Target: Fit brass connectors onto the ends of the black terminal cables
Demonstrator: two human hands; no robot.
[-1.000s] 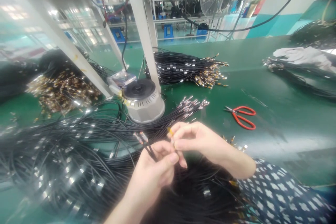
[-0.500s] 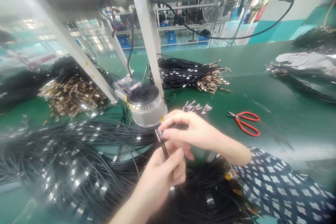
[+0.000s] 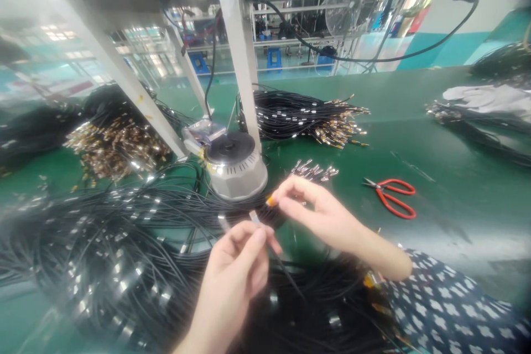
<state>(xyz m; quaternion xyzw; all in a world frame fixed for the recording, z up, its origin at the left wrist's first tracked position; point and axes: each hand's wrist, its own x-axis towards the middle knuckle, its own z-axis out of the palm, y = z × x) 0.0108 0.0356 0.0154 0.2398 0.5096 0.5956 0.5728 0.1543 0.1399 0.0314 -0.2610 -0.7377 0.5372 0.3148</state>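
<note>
My left hand (image 3: pixel 238 268) is closed in a pinch on thin black cables (image 3: pixel 257 223) whose silver tips stick up above the fingers. My right hand (image 3: pixel 317 213), just to the right, is closed with a small orange-yellow piece (image 3: pixel 270 201) at its fingertips, which rest on a black cable bundle. Both hands hover over a big tangle of black cables (image 3: pixel 124 243) on the green bench (image 3: pixel 435 138). A grey round device (image 3: pixel 236 168) stands just behind the hands.
Red-handled scissors (image 3: pixel 392 197) lie to the right. Bundles of cables with gold ends lie at the back centre (image 3: pixel 307 116) and far left (image 3: pixel 116 146). White frame posts (image 3: pixel 240 50) rise from the bench. White gloves (image 3: pixel 489 97) and more cables lie at far right.
The hands have drawn apart: my left hand moved down and left with its cables, and my right hand shifted right, toward the loose bundle. The view rose slightly.
</note>
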